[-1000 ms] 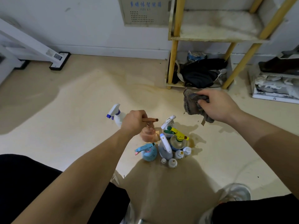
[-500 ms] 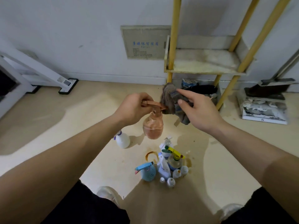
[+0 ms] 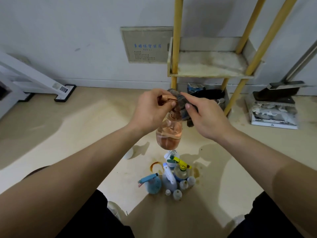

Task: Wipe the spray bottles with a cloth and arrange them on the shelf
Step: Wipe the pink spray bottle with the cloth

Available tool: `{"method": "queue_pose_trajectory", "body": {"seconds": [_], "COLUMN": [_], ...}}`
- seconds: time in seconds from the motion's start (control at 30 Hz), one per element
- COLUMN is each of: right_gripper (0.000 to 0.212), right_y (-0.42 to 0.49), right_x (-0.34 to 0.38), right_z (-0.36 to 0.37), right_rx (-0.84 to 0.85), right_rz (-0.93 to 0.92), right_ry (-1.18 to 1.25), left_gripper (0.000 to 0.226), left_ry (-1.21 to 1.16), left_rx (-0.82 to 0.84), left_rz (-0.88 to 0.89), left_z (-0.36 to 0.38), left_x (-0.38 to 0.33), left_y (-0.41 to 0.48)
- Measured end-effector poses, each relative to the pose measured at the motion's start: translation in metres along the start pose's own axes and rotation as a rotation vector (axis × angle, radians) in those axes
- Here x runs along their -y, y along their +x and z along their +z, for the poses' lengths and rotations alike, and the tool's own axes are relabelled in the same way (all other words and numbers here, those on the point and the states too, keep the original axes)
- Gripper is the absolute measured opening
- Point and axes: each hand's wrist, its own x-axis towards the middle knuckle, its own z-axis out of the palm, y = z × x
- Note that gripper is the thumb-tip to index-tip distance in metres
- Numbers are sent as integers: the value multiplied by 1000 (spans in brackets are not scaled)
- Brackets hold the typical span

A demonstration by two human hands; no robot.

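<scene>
My left hand (image 3: 151, 110) grips the copper spray head of a round pinkish bottle (image 3: 169, 134), which hangs in the air in front of me. My right hand (image 3: 204, 115) holds a dark grey cloth (image 3: 181, 103) and presses it against the nozzle and neck of that bottle. On the floor below stands a cluster of several spray bottles (image 3: 171, 176), among them a blue one (image 3: 151, 183) and one with a yellow trigger (image 3: 181, 166). A white bottle (image 3: 128, 154) peeks out behind my left forearm. The yellow-legged shelf (image 3: 209, 67) stands against the wall, its middle board bare and dusty.
Dark items (image 3: 207, 94) lie on the shelf's bottom level. A dustpan and broom (image 3: 277, 93) sit on a box at the right. A white stand base (image 3: 65, 91) rests on the floor at the left. A grey wall panel (image 3: 147, 44) is behind.
I lifted the pinkish bottle from the cluster up to chest height. My right hand brought the cloth over to its nozzle. My view tilted up toward the shelf.
</scene>
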Motion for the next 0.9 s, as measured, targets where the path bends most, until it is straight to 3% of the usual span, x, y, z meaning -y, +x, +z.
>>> {"method": "queue_pose_trajectory", "body": {"seconds": [0.17, 0.3, 0.5, 0.7, 0.8, 0.9], "right_gripper": [46, 45, 39, 41, 38, 32], "right_y": [-5, -2, 6, 4, 9, 13], "right_x": [15, 11, -8, 15, -2, -18], "right_z": [19, 21, 13, 20, 17, 18], "right_rx": [-171, -200, -121, -223, -252, -286], "right_rz": [-69, -162, 94, -33, 169, 406], "right_ry": [55, -24, 78, 141, 201, 479], "left_gripper": [3, 5, 13, 11, 7, 8], "left_ry": [-70, -227, -328, -359, -372, -375], "left_rx": [-18, -32, -49, -56, -89, -118], "left_rz": [-65, -149, -175, -247, -245, -244], "left_z": [12, 13, 16, 17, 14, 7], "left_x": [2, 0, 1, -5, -8, -8], "left_y": [-4, -2, -2, -4, -2, 1]}}
